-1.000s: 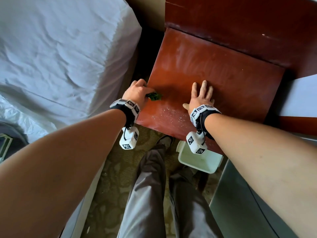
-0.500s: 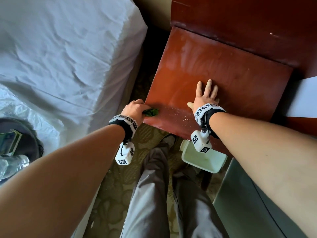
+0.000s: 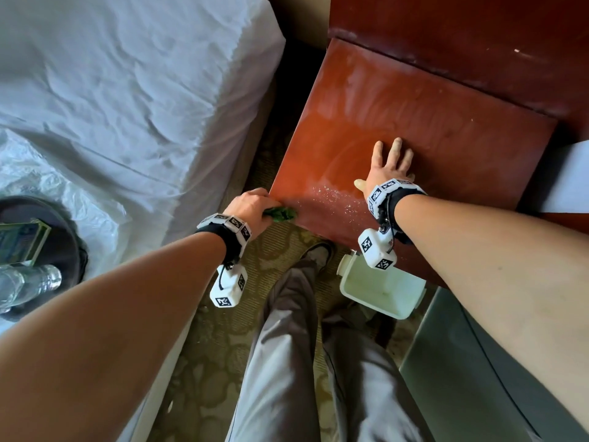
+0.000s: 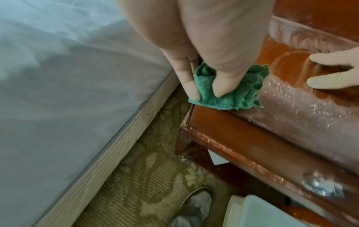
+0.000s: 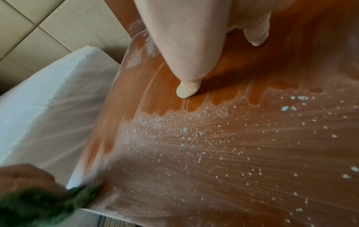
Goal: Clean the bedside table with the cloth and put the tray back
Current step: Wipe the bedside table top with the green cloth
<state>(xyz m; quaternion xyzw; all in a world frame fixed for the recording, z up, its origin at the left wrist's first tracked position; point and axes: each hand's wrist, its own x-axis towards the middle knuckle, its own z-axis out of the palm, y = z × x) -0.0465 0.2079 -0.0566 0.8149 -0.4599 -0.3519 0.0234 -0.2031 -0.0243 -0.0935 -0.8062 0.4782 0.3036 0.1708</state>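
Fingers of our left hand (image 4: pixel 204 61) pinched the green cloth (image 4: pixel 229 90) at the bedside table (image 3: pixel 414 122) corner; our right hand (image 3: pixel 390 164) lay flat, fingers spread.

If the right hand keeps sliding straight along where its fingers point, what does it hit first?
The right hand lies flat on the bedside table, fingers pointing toward the back. The tabletop ahead looks bare, so probably the raised dark wood panel behind the table comes first; depth is uncertain.

At frame centre, the left hand (image 3: pixel 251 204) is gripping a green cloth (image 3: pixel 282 214) at the table's (image 3: pixel 430 122) lower-left corner. The right hand (image 3: pixel 390 164) is pressing flat, fingers spread. A white bin (image 3: pixel 382 290) is sitting below the table edge.
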